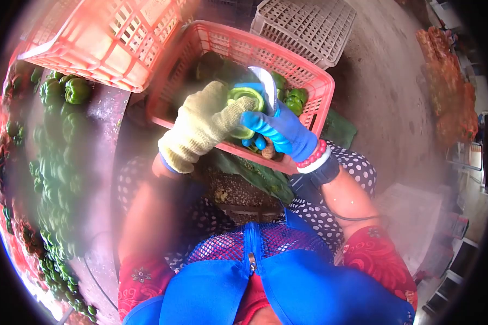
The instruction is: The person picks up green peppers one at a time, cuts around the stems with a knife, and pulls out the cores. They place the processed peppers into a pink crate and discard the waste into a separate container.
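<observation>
My left hand (206, 116), in a pale yellow knit glove, is closed around a cut-open green bell pepper (250, 97) with its hollow inside facing up. My right hand (287, 130), in a blue glove, grips a knife (266, 86). The silvery curved blade points up and away from me, right beside the pepper's rim. A brown wooden handle end (269, 147) shows below the blue fingers. Both hands are over a pink plastic crate (238, 35), where more green peppers (295, 101) lie at the right side.
Another pink crate (111, 46) stands tilted at the upper left, and a grey crate (303, 27) sits behind. Many green peppers (77, 91) cover the surface on the left. Orange-red net sacks (444, 81) line the far right. A green sheet (255, 173) hangs below the crate.
</observation>
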The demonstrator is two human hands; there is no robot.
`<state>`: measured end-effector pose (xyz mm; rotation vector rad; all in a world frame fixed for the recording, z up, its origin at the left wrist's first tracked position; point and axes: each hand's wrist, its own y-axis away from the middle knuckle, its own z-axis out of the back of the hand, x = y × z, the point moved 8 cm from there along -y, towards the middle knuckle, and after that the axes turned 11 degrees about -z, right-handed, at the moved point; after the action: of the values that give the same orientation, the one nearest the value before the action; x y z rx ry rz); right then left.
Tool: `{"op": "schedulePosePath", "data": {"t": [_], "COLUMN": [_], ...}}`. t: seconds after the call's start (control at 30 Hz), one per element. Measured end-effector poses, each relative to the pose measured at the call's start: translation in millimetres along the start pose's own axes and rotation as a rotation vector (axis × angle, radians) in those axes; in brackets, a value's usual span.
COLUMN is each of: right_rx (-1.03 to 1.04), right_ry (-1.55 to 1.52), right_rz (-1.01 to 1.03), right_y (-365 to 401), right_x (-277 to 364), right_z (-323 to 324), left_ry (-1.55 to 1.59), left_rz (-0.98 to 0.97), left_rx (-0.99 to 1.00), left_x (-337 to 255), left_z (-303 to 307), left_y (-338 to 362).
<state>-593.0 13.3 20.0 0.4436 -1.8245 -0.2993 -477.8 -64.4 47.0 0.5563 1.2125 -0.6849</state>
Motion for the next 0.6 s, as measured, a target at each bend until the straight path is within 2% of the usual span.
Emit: {"op": "schedulePosePath", "data": {"t": [0.03,0.13,0.2,0.23,0.27,0.3,0.4,0.47,0.53,0.6], "right_rx": [0.014,0.008,0.081,0.136,0.079,0.023,-0.062,-0.047,-0.035,0.004], "right_ry": [-0.032,-0.156,-0.191,-0.120,-0.033,0.056,0.156,0.137,0.086,0.001], "right_rz": [-0.001,0.038,0.013,-0.068,-0.009,0.050,0.106,0.090,0.062,-0.004], "right_y": [0,4,10,11,12,14,15,14,14,16], "right_x": [-1,-1,12,9,19,36,46,41,37,28], "right_z": [1,0,-7,-6,-6,-10,-11,-12,-12,-11], "left_ry": [0.111,-0.049,0.030,0.073,0.113,0.256,-0.174,-0.233,-0.067,0.181], "left_rz": [0.075,-0.025,-0.040,-0.048,-0.057,0.023,-0.283,-0.288,-0.108,-0.056], "left_rx": [-0.012,-0.072,-0.045,-0.032,-0.020,-0.024,-0.044,-0.026,0.025,0.075], "left_x": [6,-3,-5,-6,-6,4,-15,-16,-7,-15], "left_z": [-3,2,2,4,4,-1,3,3,2,-3], "left_y": [2,2,1,2,2,4,3,3,0,3]}}
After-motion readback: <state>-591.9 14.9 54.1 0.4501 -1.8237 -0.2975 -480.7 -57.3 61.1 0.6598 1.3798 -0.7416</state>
